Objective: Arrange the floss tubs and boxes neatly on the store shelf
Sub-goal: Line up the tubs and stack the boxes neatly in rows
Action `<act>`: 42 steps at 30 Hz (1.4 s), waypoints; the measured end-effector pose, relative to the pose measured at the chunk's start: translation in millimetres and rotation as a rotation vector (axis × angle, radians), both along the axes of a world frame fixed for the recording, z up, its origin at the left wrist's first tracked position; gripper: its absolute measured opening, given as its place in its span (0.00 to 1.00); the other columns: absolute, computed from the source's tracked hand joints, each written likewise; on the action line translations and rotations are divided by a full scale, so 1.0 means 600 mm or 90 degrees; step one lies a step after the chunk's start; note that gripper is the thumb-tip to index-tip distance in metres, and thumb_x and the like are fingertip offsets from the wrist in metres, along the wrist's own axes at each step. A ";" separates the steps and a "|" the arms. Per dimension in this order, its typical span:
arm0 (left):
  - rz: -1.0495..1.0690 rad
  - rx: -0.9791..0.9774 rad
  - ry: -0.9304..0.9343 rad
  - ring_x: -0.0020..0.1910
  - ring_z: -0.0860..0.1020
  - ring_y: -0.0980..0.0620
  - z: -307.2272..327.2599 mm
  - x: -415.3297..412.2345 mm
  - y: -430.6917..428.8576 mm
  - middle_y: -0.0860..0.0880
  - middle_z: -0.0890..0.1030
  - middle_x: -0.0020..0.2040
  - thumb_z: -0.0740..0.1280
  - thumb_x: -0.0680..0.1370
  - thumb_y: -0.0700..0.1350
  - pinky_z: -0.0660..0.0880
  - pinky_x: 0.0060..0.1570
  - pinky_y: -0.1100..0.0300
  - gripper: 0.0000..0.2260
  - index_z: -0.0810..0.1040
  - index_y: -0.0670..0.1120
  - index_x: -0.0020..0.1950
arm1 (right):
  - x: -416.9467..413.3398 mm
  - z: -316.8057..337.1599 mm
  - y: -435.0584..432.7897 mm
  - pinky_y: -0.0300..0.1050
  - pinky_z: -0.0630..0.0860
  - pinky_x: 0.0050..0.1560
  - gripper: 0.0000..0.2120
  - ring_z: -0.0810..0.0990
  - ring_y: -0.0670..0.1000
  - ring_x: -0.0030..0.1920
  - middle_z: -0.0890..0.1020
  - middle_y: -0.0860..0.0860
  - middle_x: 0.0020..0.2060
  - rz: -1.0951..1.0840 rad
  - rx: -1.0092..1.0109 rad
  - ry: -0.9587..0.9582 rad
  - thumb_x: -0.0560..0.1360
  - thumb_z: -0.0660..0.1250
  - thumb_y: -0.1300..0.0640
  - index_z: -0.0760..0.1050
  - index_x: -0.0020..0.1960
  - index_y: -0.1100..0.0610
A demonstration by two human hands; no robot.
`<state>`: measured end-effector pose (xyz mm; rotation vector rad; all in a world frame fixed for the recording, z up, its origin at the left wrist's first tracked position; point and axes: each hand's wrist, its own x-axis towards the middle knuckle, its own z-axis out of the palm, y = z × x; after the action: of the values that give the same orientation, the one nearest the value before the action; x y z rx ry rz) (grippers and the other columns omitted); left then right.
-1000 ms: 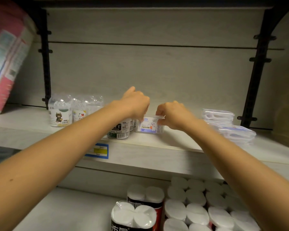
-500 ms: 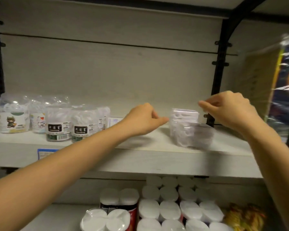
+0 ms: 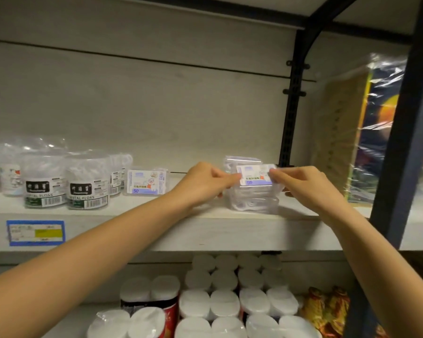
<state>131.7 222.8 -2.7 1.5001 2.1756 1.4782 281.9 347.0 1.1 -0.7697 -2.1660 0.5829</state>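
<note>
Clear plastic floss box [image 3: 255, 175] is now pinched at each end by the left hand [image 3: 200, 184] and right hand [image 3: 303, 186], both empty a moment ago. It is tipped up at the top of the pile of boxes [image 3: 254, 204] on the shelf [image 3: 230, 230], probably ready to move.

— What do we have along the shelf [image 3: 205, 230]?
— Tubs [image 3: 87, 184] toward its left end, a lone box [image 3: 147, 181] just right of them, the stack of boxes [image 3: 252, 203] well apart, near the post [image 3: 289, 132].
— Above the stack?
— The top box [image 3: 255, 175], between our left hand [image 3: 200, 184] and right hand [image 3: 303, 186].
</note>
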 end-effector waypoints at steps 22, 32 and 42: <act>0.166 -0.043 0.433 0.44 0.78 0.51 0.066 -0.106 -0.114 0.52 0.83 0.51 0.67 0.75 0.47 0.65 0.45 0.63 0.08 0.80 0.47 0.53 | -0.128 0.056 -0.071 0.42 0.81 0.43 0.14 0.83 0.50 0.43 0.79 0.50 0.50 0.261 0.095 -0.058 0.71 0.71 0.56 0.72 0.54 0.57; 0.184 -0.116 0.513 0.60 0.75 0.50 0.033 -0.122 -0.097 0.51 0.81 0.58 0.67 0.75 0.45 0.63 0.59 0.59 0.11 0.80 0.49 0.57 | -0.170 0.034 -0.071 0.49 0.75 0.55 0.18 0.78 0.53 0.55 0.80 0.51 0.55 0.165 0.301 -0.258 0.72 0.69 0.50 0.73 0.60 0.53; 0.265 -0.341 0.582 0.57 0.76 0.46 0.049 -0.176 -0.086 0.50 0.78 0.44 0.62 0.73 0.42 0.59 0.53 0.55 0.07 0.75 0.53 0.45 | -0.160 0.047 -0.051 0.45 0.63 0.52 0.17 0.75 0.53 0.58 0.80 0.47 0.57 0.041 0.508 -0.345 0.73 0.66 0.47 0.71 0.60 0.49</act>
<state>26.1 171.5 26.9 1.7537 3.1567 0.0969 186.1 316.4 29.1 -0.4302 -2.6112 -0.5246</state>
